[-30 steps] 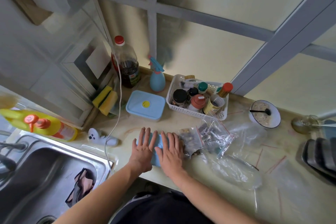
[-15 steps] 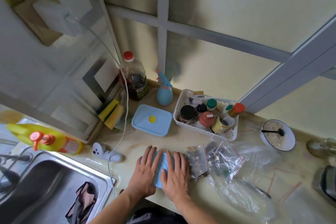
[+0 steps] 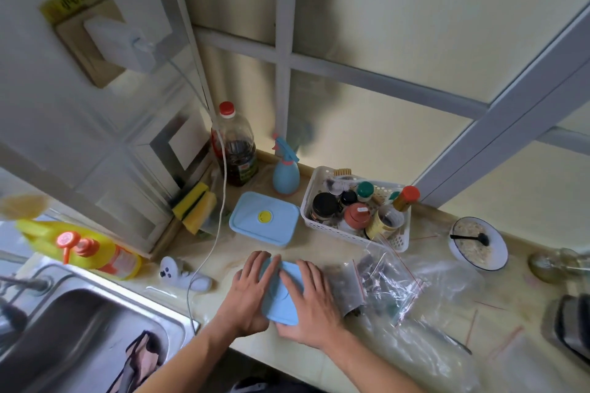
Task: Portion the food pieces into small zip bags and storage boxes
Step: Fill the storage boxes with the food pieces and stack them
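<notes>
Hands (image 3: 281, 300) wider, box lid (image 3: 282, 295) beneath

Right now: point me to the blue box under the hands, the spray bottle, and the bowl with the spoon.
blue box (image 3: 285, 300), head view, bare lid between the hands
spray bottle (image 3: 286, 176), head view, round blue body
bowl (image 3: 499, 260), head view, white rim at right
</notes>
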Available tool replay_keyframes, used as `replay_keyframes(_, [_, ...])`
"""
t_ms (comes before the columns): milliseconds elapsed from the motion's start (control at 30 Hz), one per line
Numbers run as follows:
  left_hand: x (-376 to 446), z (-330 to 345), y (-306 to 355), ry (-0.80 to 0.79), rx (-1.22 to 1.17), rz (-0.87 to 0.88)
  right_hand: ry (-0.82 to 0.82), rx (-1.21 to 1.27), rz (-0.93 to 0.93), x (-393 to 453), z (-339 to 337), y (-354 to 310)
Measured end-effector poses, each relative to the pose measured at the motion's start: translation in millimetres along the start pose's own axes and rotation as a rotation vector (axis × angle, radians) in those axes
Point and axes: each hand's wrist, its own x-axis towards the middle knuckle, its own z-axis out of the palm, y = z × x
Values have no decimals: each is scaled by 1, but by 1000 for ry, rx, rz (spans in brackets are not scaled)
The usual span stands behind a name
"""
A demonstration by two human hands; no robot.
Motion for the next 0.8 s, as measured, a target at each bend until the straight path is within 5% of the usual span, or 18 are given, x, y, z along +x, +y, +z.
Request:
replay_keyframes(167, [27, -46, -15, 155, 77, -25, 187, 22, -63, 50, -40, -9])
replay_keyframes(300, [43, -67, -17, 238, 98, -144, 162, 31, -14, 96, -68, -15])
replay_keyframes(433, [43, -64, -14, 184, 151, -205, 33, -33, 35, 121, -74, -19])
replay_keyframes(600, [47, -67, -8, 161, 121, -299, 119, -88, 215, 117, -68, -38])
replay_keyframes(800, [60, -82, -14, 29, 156, -301, 110, 61, 204, 97, -61, -31])
